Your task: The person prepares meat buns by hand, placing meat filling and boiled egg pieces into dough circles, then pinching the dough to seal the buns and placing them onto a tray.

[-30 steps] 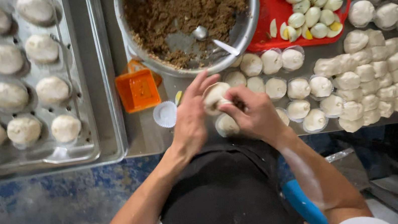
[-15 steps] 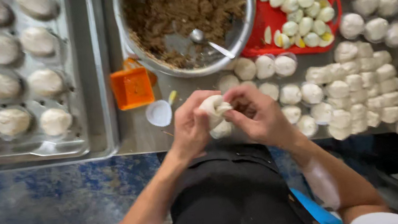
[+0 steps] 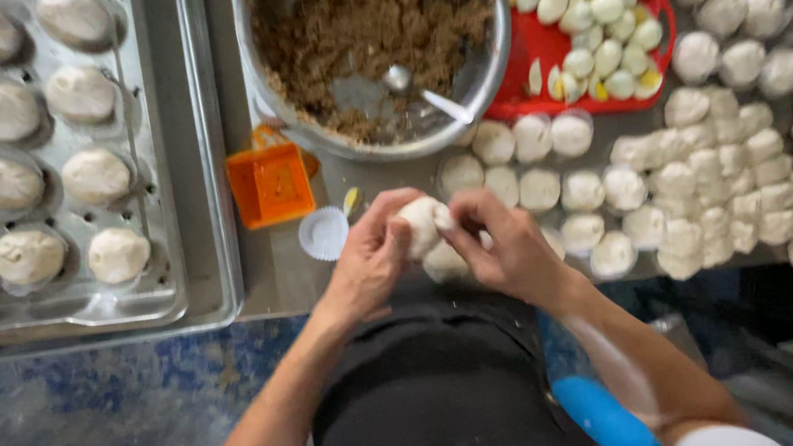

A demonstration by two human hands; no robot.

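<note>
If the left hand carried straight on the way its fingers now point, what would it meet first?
The left hand points up and right, already touching the dough ball it shares with the right hand. Beyond that, probably the dough rounds before the metal bowl; depth is unclear.

Left hand (image 3: 372, 256): fingers curled inward, cupping from the left.
Right hand (image 3: 510, 244): fingers pinching at the top.
Forearms: angled inward, dusted white.

Soft, even light from above, fairly bright. The shiny round metal bowl (image 3: 496, 49) shows small glare. Shadows are faint. Everything looks slightly blurry, and the edges bend a little.
</note>
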